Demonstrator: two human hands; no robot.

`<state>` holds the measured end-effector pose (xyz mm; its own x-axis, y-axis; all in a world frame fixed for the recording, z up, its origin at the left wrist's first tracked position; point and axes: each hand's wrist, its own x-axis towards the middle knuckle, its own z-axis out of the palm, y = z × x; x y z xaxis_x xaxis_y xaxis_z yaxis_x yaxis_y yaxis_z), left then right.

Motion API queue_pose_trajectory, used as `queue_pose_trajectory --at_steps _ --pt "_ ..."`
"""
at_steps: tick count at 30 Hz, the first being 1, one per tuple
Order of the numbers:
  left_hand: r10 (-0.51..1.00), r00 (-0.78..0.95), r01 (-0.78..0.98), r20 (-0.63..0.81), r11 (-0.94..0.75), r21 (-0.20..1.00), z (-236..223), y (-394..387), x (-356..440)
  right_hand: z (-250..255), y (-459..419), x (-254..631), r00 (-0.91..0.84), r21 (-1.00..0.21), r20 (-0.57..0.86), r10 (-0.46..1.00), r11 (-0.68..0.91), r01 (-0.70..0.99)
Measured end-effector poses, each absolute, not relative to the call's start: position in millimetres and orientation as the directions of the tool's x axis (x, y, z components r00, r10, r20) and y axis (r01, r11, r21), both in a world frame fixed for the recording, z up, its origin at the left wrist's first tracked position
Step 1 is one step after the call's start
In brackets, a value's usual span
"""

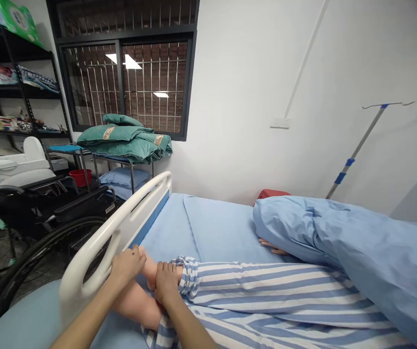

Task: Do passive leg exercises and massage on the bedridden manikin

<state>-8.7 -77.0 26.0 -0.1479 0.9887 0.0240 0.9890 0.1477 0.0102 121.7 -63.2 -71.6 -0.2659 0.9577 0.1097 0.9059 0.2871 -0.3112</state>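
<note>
Nearest to me, my left hand and right hand sit close together, both clamped on the patient's bare foot and ankle just below the striped pyjama trousers. From this angle, I can't be sure which leg each hand holds, or whether the limb is a person's or a manikin's. The risks I see are my left forearm catching the white bed rail on the left, and a tight grip pinching the skin. The bunched trouser cuff could also make my hold slip. A black wheelchair stands beyond the rail. Farther along the blue bedsheet, another hand emerges from under the blue cover. An IV pole leans at far right, and green folded bedding lies at far left.
</note>
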Motion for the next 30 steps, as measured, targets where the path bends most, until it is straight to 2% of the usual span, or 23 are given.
queue_pose_trajectory --at_steps 4,7,9,12,17,25,30 --pt "0.961 -0.172 0.985 0.218 0.174 0.008 9.0 -113.0 -14.8 -59.3 -92.6 123.1 -0.248 -0.400 0.197 0.949 0.308 0.863" --pt "0.941 -0.192 0.981 0.277 0.190 0.033 -1.3 -128.6 -17.2 -52.3 -118.3 122.8 -0.313 -0.456 0.226 0.922 0.384 0.803" --pt "0.935 -0.213 0.975 0.283 0.221 0.006 -1.8 -133.0 -17.1 -49.0 -131.5 120.7 -0.408 -0.469 0.189 0.893 0.447 0.762" --pt "0.956 -0.166 0.975 0.244 0.196 -0.107 4.6 -131.7 -18.1 -48.2 -139.4 115.1 -0.477 -0.449 0.060 0.877 0.450 0.772" --pt "0.999 -0.017 0.976 0.045 0.026 -0.218 18.3 -116.2 -22.9 -61.7 -126.3 108.3 -0.407 -0.319 -0.147 0.902 0.346 0.882" --pt "0.994 0.039 0.974 -0.099 -0.060 -0.218 18.4 -93.6 -12.6 -75.1 -113.6 115.0 -0.434 -0.278 -0.138 0.890 0.386 0.880" --pt "0.998 0.005 0.980 -0.056 -0.016 -0.198 8.5 -91.5 -10.4 -75.3 -114.6 114.9 -0.416 -0.305 -0.153 0.896 0.357 0.883"
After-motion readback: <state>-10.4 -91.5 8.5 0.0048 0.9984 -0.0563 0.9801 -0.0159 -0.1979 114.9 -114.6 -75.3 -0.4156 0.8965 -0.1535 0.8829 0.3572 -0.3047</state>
